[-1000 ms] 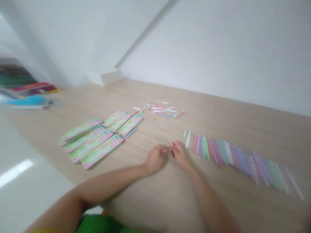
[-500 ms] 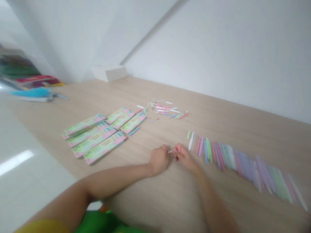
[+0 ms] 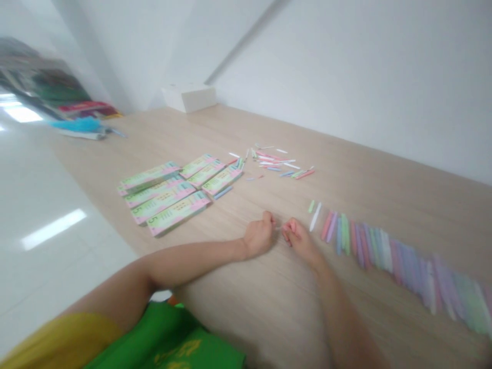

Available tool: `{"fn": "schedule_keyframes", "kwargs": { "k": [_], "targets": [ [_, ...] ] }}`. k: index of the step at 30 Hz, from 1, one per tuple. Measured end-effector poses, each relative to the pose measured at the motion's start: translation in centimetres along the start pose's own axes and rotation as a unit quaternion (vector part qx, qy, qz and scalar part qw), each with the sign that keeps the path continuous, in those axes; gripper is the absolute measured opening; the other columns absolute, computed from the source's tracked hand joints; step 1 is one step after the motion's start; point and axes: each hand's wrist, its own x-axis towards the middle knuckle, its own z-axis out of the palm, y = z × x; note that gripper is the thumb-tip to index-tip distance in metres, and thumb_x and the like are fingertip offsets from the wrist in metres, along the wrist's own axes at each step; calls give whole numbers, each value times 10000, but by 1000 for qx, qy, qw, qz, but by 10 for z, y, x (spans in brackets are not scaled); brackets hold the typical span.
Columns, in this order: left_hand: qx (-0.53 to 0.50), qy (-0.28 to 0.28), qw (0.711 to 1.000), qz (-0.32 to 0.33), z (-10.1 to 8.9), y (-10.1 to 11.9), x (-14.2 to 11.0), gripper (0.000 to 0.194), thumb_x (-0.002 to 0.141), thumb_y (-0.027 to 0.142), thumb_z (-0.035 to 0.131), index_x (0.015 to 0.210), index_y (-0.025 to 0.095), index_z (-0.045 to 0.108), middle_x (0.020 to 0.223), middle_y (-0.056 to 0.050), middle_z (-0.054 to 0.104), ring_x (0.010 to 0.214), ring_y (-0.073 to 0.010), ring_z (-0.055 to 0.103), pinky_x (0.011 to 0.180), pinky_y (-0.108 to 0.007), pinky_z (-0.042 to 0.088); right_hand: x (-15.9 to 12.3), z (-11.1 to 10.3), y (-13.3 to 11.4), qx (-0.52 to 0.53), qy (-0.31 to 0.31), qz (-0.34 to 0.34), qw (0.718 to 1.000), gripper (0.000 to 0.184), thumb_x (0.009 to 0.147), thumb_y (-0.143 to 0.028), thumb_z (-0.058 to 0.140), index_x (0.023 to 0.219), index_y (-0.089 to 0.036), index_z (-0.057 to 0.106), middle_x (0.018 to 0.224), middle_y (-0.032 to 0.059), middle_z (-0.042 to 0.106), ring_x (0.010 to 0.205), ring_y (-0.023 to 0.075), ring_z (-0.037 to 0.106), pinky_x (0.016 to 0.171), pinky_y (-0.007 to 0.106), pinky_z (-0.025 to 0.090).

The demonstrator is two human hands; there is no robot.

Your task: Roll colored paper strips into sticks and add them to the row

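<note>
My left hand (image 3: 261,236) is closed in a pinch just above the table, its thumb and forefinger facing my other hand. Close by on the right, my right hand (image 3: 298,237) is also closed, fingertips pressed together. Between the two runs a short, thin pale stick (image 3: 279,228), mostly hidden by the fingers and too blurred to name. To the right of my hands lies a long row of thick coloured sticks (image 3: 363,245) in pink, purple, blue, green and white. A loose pile of thinner coloured sticks (image 3: 274,163) lies farther back.
Several flat green-and-pink boxes (image 3: 179,212) marked 5 lie left of my hands, with blue sticks (image 3: 223,192) beside them. A white box (image 3: 198,98) stands by the wall. A blue item (image 3: 79,124) lies at the table's (image 3: 238,297) far left edge.
The camera view has shifted, so the things on the table sit farther right and higher. My hands stay close together, both pinched; the pale stick between them shows less than half a second ago.
</note>
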Motion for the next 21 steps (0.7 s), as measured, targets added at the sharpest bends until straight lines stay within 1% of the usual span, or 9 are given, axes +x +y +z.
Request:
{"fn": "schedule_keyframes", "kwargs": {
  "k": [3,5,6,9,11,13,17,21],
  "targets": [
    [-20,-5,1000,7,-2,-3,1,347,818,283,543,1086,145,370,748,-68,612,620,-212,591,597,-292,400,0,7,-2,-10,-22,-34,999,325,896,-493,482,721,-226,425,603,-58,444,538,113,409,535,252,340],
    [-56,10,998,-2,-2,-5,0,383,799,317,584,1067,158,361,709,-34,581,581,-181,551,591,-281,390,0,16,-3,-12,3,-55,998,330,897,-502,478,719,-230,417,596,-53,456,554,122,429,562,262,358],
    [-82,25,996,-10,-2,-6,0,367,805,317,581,1055,166,359,696,-20,567,567,-166,531,588,-276,385,0,22,-5,-8,23,-60,998,331,897,-509,473,725,-233,414,593,-53,459,552,124,435,564,265,364],
    [-169,81,982,-39,1,-9,-1,207,870,267,481,1014,191,354,669,7,527,551,-138,487,577,-256,365,-2,36,-10,13,83,-61,995,329,897,-527,461,750,-239,403,601,-53,471,507,117,428,515,257,359],
    [-213,108,970,-47,3,-11,0,96,908,238,400,982,201,351,671,12,509,570,-132,483,580,-250,361,-3,41,-14,26,103,-59,993,325,899,-525,456,756,-240,397,612,-51,489,484,109,433,490,251,359],
    [-243,127,960,-51,4,-13,2,26,931,226,342,946,206,348,685,11,496,598,-129,488,594,-250,366,-4,44,-16,33,110,-64,991,317,904,-512,455,755,-239,394,619,-44,511,483,108,455,493,250,376],
    [-280,152,946,-57,3,-14,5,62,952,243,307,912,208,338,679,24,469,606,-123,477,611,-252,374,-5,47,-14,18,113,-79,990,268,924,-458,454,786,-231,417,647,-34,539,517,110,497,526,251,412],
    [-314,154,936,-40,1,-17,6,87,955,287,347,923,206,349,675,35,469,576,-110,455,596,-242,365,-6,48,-9,-8,105,-93,990,240,937,-417,446,801,-221,420,656,-39,534,529,99,504,540,237,417]
  ]
}}
